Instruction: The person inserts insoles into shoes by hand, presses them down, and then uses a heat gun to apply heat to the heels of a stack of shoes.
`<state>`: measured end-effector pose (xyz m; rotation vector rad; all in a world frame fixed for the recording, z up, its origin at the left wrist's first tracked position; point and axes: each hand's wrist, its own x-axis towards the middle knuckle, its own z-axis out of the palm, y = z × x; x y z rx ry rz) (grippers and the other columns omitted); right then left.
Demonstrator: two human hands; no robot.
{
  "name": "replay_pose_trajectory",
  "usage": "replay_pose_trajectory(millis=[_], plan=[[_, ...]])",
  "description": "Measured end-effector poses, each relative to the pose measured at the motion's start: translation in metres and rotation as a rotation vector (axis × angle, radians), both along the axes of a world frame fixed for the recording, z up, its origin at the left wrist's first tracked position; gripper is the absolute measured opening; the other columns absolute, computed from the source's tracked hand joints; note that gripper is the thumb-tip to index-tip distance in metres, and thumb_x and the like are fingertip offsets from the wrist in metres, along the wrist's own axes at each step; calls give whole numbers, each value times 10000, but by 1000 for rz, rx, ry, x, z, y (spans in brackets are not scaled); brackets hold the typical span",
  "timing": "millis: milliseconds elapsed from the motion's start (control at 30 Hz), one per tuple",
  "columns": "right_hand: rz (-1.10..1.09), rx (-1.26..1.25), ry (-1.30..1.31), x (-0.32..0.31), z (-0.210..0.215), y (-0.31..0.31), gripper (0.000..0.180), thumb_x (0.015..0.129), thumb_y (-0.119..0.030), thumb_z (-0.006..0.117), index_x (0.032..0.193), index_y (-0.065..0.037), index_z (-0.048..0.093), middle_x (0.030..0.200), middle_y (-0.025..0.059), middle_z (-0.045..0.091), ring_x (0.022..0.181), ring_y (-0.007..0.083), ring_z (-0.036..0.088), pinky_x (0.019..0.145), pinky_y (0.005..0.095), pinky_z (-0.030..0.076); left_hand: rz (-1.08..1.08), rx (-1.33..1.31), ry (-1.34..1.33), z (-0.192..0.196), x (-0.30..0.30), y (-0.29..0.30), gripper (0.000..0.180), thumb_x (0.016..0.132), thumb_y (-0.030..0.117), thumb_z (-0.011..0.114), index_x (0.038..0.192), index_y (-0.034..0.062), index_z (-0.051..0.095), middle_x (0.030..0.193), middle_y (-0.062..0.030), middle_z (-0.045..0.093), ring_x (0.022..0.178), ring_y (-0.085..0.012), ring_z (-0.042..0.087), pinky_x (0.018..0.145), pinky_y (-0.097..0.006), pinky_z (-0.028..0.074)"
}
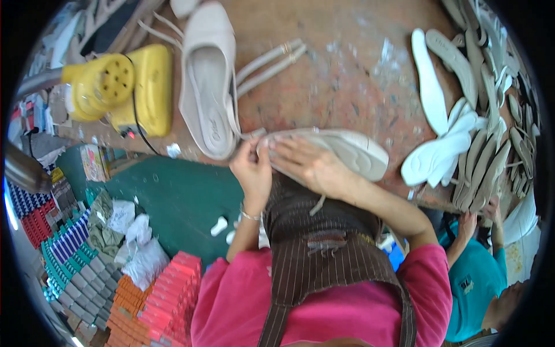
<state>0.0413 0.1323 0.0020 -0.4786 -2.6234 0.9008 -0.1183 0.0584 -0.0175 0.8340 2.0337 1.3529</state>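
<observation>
A beige flat shoe (355, 151) lies sideways at the table's near edge, its pale insole showing at the right end. My right hand (312, 166) lies across its left part, fingers stretched together and gripping it. At the shoe's left end my left hand (252, 173) pinches the edge between thumb and fingers; the exact bit of strap or trim there is too small to tell. A thin strap hangs below my right hand. Another beige slingback shoe (211, 81) rests to the left, toe pointing away, and two narrow buckled straps (272, 62) lie beside it.
A yellow lamp-like device (115, 81) with a cable stands on the left. White insoles (430, 87) and stacked beige soles (483, 168) crowd the right side. A co-worker in a teal shirt (477, 283) is at lower right. Coloured piles (173, 295) and plastic bags (144, 263) sit on the green floor.
</observation>
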Motion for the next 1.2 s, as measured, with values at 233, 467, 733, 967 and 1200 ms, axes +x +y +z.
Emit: replay_pose_trajectory(millis=[233, 467, 733, 967, 1200], plan=[[-187, 93, -171, 16, 19, -24, 366, 796, -133, 575, 1131, -33, 681, 1281, 141, 619, 1250, 276, 547, 1128, 424, 341, -40, -114, 23, 11, 2, -3, 65, 870, 26, 649, 884, -37, 652, 588, -80, 578, 481, -93, 492, 450, -292, 391], [-447, 220, -174, 36, 32, -17, 286, 685, -77, 617, 951, -19, 707, 1078, 139, 681, 1153, 290, 597, 1142, 532, 255, -127, -156, 153, 23, 10, -9, 77, 884, 61, 615, 867, -14, 606, 553, -151, 564, 429, -249, 555, 452, -403, 413], [-925, -592, 217, 78, 66, 68, 375, 737, -119, 699, 1104, -58, 650, 1267, 191, 564, 1051, 378, 607, 896, 464, 493, -708, -195, 486, 46, 100, -36, 221, 808, 144, 713, 747, 34, 531, 634, -116, 609, 565, -270, 604, 539, -393, 487], [-540, 47, -195, 82, 56, -64, 365, 779, -48, 591, 1137, 22, 574, 1350, 253, 506, 1224, 410, 535, 1046, 475, 425, -1036, -12, 776, 27, 125, -51, 609, 795, 286, 657, 1323, 7, 534, 1316, -221, 510, 1327, -416, 360, 1134, -636, 155], [-662, 29, -217, 58, 10, -41, 583, 831, -45, 515, 1400, 46, 431, 1426, 249, 448, 1378, 387, 384, 1148, 478, 299, -1073, -36, 790, 13, 121, -55, 548, 828, 254, 636, 1307, 1, 550, 1308, -181, 548, 1333, -379, 381, 1140, -621, 181]])
